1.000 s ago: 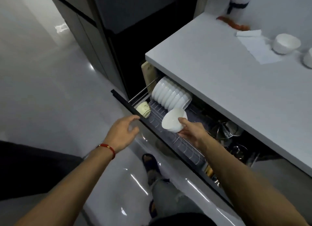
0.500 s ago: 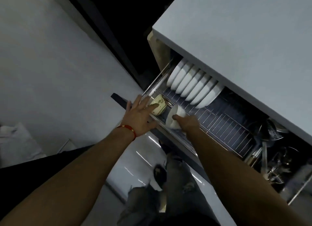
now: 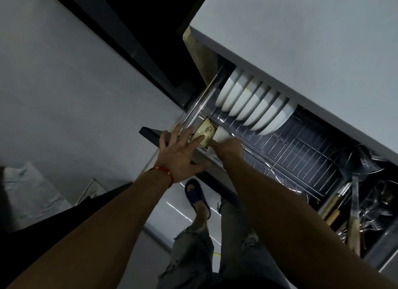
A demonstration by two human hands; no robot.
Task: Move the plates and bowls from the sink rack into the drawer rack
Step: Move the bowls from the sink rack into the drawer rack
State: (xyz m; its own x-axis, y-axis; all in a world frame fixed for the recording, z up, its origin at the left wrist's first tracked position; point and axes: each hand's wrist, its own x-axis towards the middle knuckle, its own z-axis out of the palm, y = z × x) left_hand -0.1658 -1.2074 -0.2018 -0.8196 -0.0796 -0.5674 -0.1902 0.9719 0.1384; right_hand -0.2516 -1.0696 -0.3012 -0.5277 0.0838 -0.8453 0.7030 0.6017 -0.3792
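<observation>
Right hand [image 3: 228, 149] grips a white bowl [image 3: 223, 134] at the drawer rack [image 3: 301, 155] front corner, touching a cream cup [image 3: 204, 133]. Left hand [image 3: 178, 157], fingers spread, steadies that cup (contact partly hidden). Risk: ceramics knocking, bowl tipping between wires.

White bowls [image 3: 254, 103] line the silver wire drawer rack [image 3: 301, 150]; the cream cup [image 3: 205, 133] has dark print; a red wristband [image 3: 164, 173]; a dark blue slipper [image 3: 197, 197].
</observation>
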